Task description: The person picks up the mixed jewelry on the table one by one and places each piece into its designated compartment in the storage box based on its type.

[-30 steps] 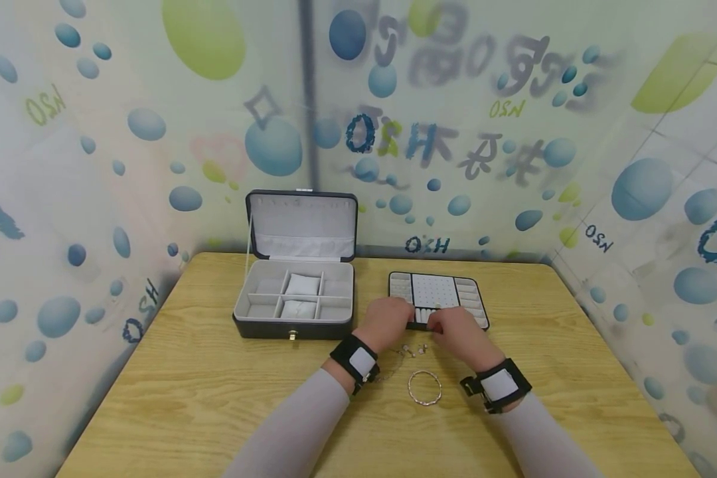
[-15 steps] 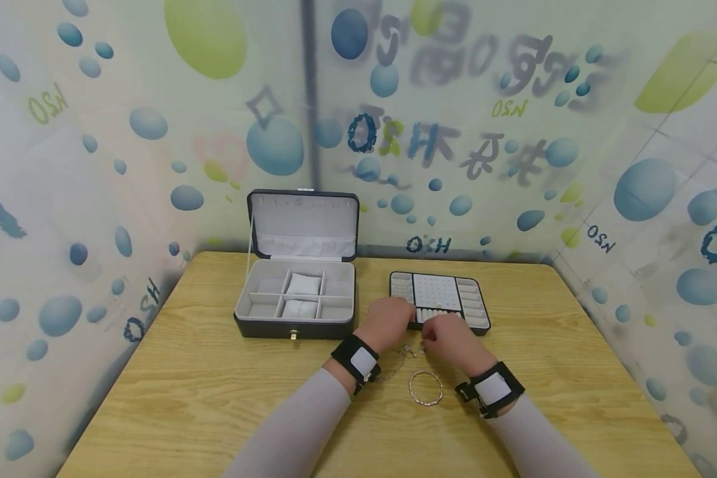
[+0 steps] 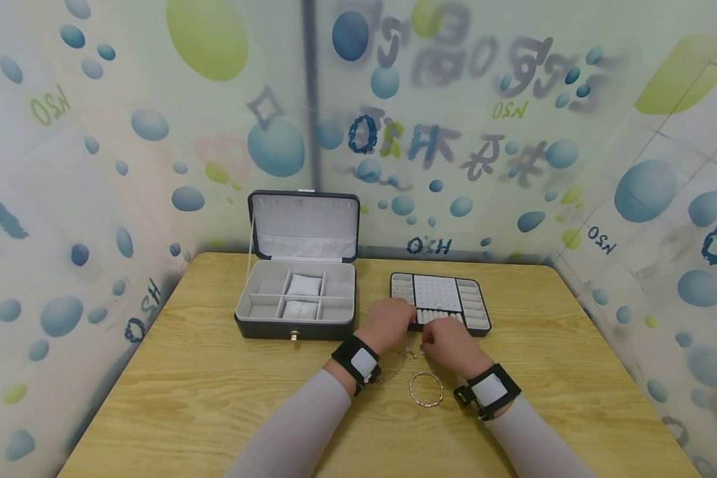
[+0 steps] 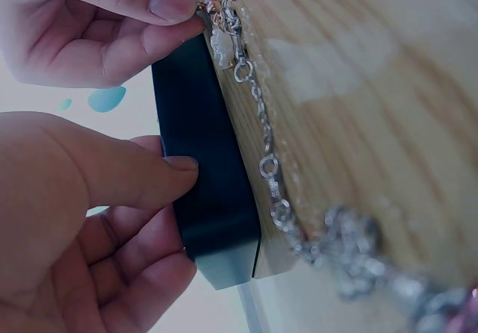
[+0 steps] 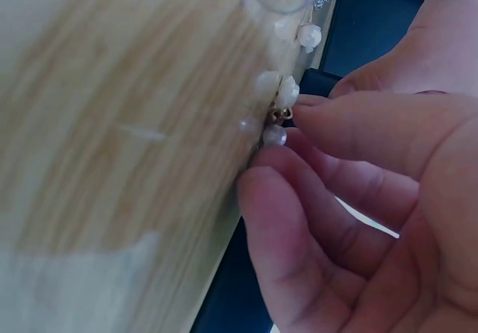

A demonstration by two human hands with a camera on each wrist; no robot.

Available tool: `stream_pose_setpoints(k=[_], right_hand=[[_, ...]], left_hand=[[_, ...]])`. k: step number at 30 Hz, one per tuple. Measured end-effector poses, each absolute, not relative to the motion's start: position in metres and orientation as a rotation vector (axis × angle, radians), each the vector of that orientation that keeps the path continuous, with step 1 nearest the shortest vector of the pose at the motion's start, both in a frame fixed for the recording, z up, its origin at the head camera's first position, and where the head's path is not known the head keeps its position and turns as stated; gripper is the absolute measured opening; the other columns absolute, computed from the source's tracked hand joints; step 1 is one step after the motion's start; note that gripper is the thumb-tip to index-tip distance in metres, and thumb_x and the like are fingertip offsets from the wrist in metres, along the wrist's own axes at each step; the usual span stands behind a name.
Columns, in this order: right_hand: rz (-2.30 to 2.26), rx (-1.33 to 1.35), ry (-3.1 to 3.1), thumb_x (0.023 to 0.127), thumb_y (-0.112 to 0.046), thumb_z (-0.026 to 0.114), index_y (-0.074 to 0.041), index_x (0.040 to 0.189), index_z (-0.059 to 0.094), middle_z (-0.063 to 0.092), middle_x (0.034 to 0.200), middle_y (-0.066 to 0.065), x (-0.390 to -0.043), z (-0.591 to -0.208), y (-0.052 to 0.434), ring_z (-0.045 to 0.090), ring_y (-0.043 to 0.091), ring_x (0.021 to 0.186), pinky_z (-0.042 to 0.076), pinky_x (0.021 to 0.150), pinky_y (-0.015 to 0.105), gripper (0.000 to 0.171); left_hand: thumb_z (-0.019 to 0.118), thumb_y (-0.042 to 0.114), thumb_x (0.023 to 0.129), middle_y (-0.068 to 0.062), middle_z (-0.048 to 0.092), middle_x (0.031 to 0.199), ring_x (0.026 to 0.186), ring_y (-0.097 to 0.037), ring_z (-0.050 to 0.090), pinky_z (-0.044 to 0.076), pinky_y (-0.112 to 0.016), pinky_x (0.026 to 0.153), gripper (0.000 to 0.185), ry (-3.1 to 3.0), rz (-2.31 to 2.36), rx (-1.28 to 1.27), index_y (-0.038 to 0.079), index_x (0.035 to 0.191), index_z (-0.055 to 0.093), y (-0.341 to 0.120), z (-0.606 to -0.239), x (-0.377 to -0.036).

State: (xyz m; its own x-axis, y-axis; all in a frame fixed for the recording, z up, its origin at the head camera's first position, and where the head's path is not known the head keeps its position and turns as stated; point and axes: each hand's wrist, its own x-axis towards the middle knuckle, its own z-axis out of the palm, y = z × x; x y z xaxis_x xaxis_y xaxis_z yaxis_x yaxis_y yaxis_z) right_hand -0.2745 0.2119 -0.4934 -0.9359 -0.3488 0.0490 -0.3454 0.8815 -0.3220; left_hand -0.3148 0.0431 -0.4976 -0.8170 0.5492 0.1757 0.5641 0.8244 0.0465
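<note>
In the head view my left hand (image 3: 388, 322) is at the near left corner of a jewelry tray (image 3: 467, 285). Its thumb presses the tray's dark front wall (image 4: 205, 206) in the left wrist view, with the fingers curled at the end. Just in front of the tray, my right hand (image 3: 451, 342) pinches a small earring (image 5: 288, 92) with a white flower and a clear bead, low over the tabletop. Another white-flowered earring (image 5: 309, 37) lies close by. A silver chain bracelet (image 4: 261, 109) runs along the table beside the tray. Nearer me rests a round bangle (image 3: 411, 390).
At left stands a jewelry box (image 3: 275, 330), lid (image 3: 305, 226) raised, with divided compartments and two white cushions (image 3: 303, 285). The wooden table (image 3: 215, 398) backs onto a patterned wall (image 3: 454, 166).
My right hand has moved from the tray's front edge toward me and slightly left, onto the earring. My left hand has stayed at the tray's corner.
</note>
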Motion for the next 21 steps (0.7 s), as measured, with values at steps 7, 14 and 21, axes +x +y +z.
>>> stream_pose_setpoints(k=[7,14,21], right_hand=[[-0.512,-0.544,3.035,0.086,-0.008,0.080,-0.016,0.070,0.070,0.064,0.068,-0.007,-0.2761,-0.4943,0.2116,0.054,0.009,0.065,0.049,0.065,0.031,0.021],[-0.514,-0.512,3.043,0.085,-0.006,0.079,-0.016,0.070,0.070,0.064,0.069,-0.006,-0.2771,-0.4978,0.2139,0.054,0.010,0.065,0.049,0.064,0.030,0.020],[-0.526,-0.478,3.034,0.082,-0.002,0.075,-0.016,0.067,0.070,0.063,0.068,-0.006,-0.2800,-0.4985,0.2174,0.054,0.011,0.064,0.047,0.062,0.029,0.022]], left_hand=[[0.074,0.010,0.095,0.007,0.072,0.085,0.074,-0.010,0.062,0.049,-0.030,0.058,0.018,-2.859,-0.136,-0.876,0.023,0.083,0.072,0.0441,-0.4987,-0.3165],[0.074,0.010,0.094,0.007,0.072,0.085,0.074,-0.009,0.061,0.048,-0.030,0.057,0.018,-2.856,-0.140,-0.882,0.023,0.083,0.072,0.0449,-0.4994,-0.3159],[0.074,0.010,0.094,0.006,0.071,0.084,0.073,-0.009,0.060,0.048,-0.029,0.057,0.017,-2.851,-0.134,-0.891,0.023,0.084,0.072,0.0435,-0.4975,-0.3150]])
